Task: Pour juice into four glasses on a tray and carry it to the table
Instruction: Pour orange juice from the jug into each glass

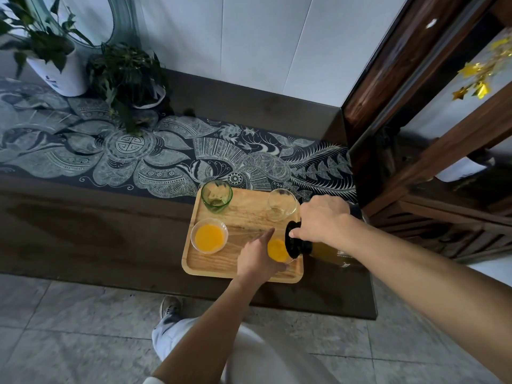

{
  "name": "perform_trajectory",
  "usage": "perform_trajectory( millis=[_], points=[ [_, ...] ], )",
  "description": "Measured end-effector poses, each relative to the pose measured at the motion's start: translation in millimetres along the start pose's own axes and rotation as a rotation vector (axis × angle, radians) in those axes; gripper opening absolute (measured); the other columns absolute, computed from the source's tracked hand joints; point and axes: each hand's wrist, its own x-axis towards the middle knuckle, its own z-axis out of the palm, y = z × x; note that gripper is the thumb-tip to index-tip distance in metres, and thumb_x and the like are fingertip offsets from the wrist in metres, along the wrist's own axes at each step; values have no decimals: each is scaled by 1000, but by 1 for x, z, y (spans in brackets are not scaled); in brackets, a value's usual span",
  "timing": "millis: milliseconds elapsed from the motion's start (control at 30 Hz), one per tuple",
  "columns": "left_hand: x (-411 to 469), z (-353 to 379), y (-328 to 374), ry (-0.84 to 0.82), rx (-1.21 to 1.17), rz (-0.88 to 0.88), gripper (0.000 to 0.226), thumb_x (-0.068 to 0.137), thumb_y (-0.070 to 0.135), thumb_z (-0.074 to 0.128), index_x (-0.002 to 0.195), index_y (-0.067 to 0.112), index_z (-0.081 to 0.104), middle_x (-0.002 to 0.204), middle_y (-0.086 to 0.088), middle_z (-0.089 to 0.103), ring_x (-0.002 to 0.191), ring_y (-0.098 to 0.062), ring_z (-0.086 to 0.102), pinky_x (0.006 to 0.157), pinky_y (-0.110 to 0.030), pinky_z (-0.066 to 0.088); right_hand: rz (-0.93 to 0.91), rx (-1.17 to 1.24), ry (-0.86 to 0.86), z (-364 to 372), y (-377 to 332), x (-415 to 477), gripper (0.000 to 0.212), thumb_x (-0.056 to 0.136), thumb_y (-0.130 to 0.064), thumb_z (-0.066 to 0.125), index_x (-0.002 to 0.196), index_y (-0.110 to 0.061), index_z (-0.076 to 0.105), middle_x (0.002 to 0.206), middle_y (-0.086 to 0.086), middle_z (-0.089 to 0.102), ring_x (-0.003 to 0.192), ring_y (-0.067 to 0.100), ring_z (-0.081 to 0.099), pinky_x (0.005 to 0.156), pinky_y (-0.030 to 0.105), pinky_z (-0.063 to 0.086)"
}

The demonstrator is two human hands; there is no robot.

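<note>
A wooden tray [246,214] lies on a dark counter. It holds a green glass [216,195] at the back left, a clear glass [282,203] with no juice at the back right, and a clear glass with orange juice [209,235] at the front left. My left hand [256,257] wraps around a second juice-filled glass [277,249] at the front right. My right hand [322,220] grips a juice jug [331,252] with a black lid, tipped on its side so the lid hangs over that glass.
A patterned dark runner [171,159] crosses the counter behind the tray. Two potted plants [63,59] stand at the back left. A dark wooden cabinet [415,134] rises on the right. Below the counter edge are a tiled floor [69,328] and my own legs.
</note>
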Motion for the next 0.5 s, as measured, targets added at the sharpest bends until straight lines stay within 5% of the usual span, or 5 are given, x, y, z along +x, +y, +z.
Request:
perform_trajectory(
  millis=[500],
  points=[
    [-2, 1, -1, 7, -32, -8, 112, 56, 40, 90, 153, 33, 34, 138, 2, 62, 124, -24, 60, 94, -40, 54, 9, 11, -12, -8, -1, -1, 64, 85, -73, 55, 120, -21, 64, 115, 3, 63, 105, 27, 61, 69, 35, 41]
  ],
)
